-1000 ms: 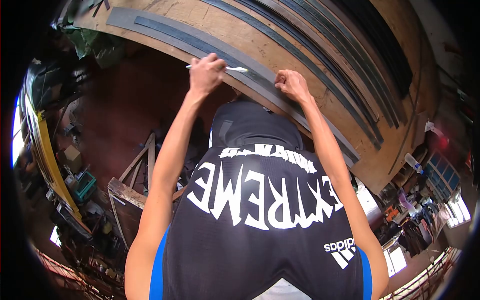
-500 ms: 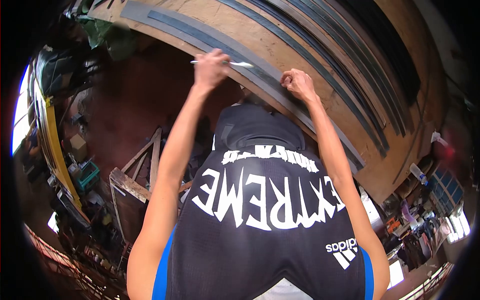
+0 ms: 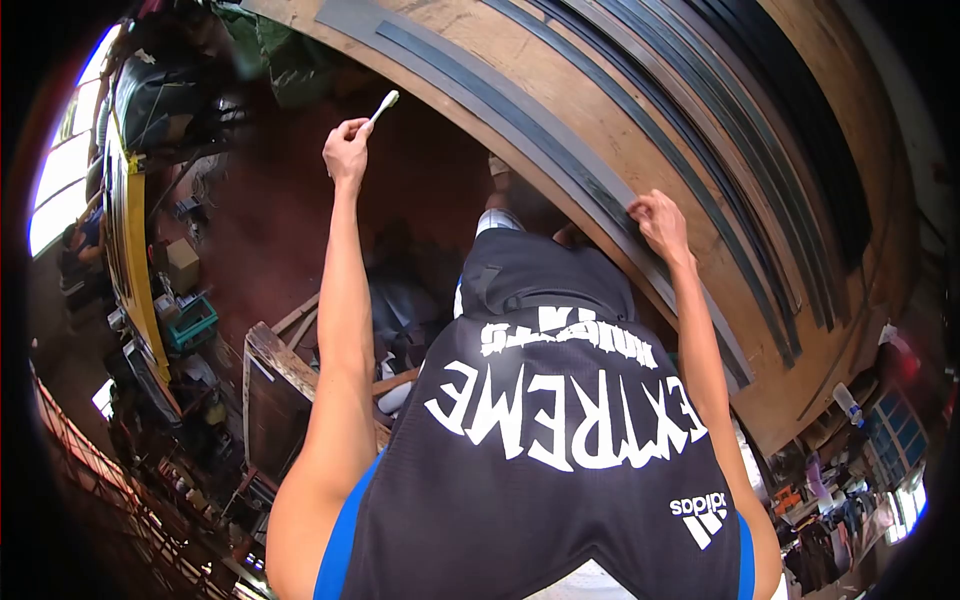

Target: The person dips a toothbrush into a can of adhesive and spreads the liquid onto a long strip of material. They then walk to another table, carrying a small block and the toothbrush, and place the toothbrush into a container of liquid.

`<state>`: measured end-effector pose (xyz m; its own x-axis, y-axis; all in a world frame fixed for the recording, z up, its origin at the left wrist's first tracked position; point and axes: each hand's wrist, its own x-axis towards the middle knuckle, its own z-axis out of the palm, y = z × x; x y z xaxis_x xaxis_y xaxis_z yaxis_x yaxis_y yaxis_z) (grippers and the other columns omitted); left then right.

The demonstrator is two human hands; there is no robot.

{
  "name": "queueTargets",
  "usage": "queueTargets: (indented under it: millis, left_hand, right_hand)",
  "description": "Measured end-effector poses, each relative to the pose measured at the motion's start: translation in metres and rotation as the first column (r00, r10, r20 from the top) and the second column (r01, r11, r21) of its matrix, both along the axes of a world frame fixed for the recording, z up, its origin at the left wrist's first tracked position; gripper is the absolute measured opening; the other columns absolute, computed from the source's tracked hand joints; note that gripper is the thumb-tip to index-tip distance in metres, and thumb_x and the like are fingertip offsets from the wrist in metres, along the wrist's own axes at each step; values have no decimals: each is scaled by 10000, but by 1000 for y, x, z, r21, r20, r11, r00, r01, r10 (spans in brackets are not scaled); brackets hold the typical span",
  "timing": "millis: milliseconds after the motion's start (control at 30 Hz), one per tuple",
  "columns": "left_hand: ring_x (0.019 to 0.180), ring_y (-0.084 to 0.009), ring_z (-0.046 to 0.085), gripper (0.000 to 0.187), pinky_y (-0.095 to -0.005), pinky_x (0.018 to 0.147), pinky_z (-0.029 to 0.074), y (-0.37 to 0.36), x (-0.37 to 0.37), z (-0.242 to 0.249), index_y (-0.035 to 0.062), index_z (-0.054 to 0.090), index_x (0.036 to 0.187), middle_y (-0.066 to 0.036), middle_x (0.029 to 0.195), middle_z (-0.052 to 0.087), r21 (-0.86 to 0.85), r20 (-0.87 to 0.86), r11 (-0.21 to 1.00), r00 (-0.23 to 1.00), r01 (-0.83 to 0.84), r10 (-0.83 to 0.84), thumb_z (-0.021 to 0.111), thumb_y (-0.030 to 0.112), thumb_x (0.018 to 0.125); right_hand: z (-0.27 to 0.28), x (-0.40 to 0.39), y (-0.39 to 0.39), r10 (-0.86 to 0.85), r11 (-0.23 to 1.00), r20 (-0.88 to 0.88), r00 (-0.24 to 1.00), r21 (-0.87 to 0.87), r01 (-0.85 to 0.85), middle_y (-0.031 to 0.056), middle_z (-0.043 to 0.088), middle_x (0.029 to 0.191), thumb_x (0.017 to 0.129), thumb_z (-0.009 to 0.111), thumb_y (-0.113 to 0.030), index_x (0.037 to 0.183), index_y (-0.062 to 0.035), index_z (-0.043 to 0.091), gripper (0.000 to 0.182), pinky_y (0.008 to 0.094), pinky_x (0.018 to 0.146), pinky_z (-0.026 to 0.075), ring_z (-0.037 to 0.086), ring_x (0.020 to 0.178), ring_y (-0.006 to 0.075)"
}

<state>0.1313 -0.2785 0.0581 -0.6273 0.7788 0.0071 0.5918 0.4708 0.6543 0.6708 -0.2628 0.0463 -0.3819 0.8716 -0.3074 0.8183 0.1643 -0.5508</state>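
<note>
My left hand [image 3: 346,152] is raised off the table's near edge, closed around a slim white toothbrush [image 3: 384,105] whose head points up and right. At the table edge, my right hand [image 3: 660,226] has its fingers curled together over a dark, leather-like strip [image 3: 500,105]. Whether those fingers pinch the strip or only rest against it is hidden. Beneath that strip runs a wider grey strip [image 3: 345,17] along the edge.
Several more long dark strips [image 3: 720,190] lie side by side on the wooden table [image 3: 770,400]. A wooden frame [image 3: 275,350] stands lower left, near a teal crate [image 3: 192,322]. A plastic bottle [image 3: 848,404] is beyond the table's right end.
My left hand has moved away from the strip, leftward over the floor, with the toothbrush turned upward. My right hand appears further right and lower; the whole view has shifted too.
</note>
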Motion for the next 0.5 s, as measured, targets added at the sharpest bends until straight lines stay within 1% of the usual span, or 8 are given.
queueTargets:
  millis: [67,167,233,300,367,400,433,500]
  left_hand:
    - [778,-112,657,173,-274,714,504,1,-13,-1,68,779,984,-31,854,727,30,148,996,986,-82,77,771,198,871]
    - [761,-100,637,166,-265,715,497,15,-35,-6,52,772,998,-15,851,722,34,253,993,962,-117,105,754,177,889]
    - [707,-76,596,155,-246,666,479,30,-58,-10,46,771,1003,4,825,701,64,283,994,957,-88,67,754,156,894]
    - [660,-46,538,156,-220,608,445,54,-89,-18,41,769,1008,31,792,663,96,351,991,935,-91,52,763,144,890]
    - [630,-26,489,149,-192,569,401,77,-128,-29,47,769,1012,54,764,619,139,393,988,919,-65,5,762,140,896]
    - [630,-24,487,155,-190,565,396,93,-148,-29,47,768,1018,54,762,618,145,400,989,916,-37,-24,760,147,900]
    - [630,-22,484,161,-188,562,392,99,-165,-25,47,767,1023,54,760,616,134,408,991,912,-17,-40,759,154,903]
    - [623,-20,474,167,-185,559,385,118,-196,-16,32,748,1008,50,781,624,123,456,992,889,-25,-34,751,172,918]
  right_hand:
    - [8,-3,-5,-62,998,-19,998,-21,62,126,611,844,819,619,-44,873,-107,747,153,429,779,497,641,872,333]
    - [15,-3,-10,-98,994,27,995,-36,99,130,614,848,814,605,-16,894,-94,754,186,418,775,491,642,868,329]
    - [13,1,-14,-139,987,11,990,-84,140,120,609,854,846,589,15,922,-81,752,204,374,764,484,639,854,288]
    - [25,-8,-9,-142,984,129,981,-88,154,126,638,872,850,580,42,957,-62,747,224,367,756,497,654,837,297]
    - [39,-33,0,-280,959,181,943,8,283,136,669,881,871,592,-16,977,-69,749,196,387,749,519,675,821,306]
    - [44,-51,7,-416,907,176,892,1,422,131,695,885,919,623,-98,993,-64,741,143,365,734,526,694,805,274]
    - [49,-68,12,-406,909,208,890,-11,417,131,695,885,919,623,-98,993,-64,741,143,365,734,526,694,805,274]
    - [51,-124,48,-583,809,63,810,134,572,126,702,830,941,650,-179,978,-48,737,162,339,699,516,681,739,233]
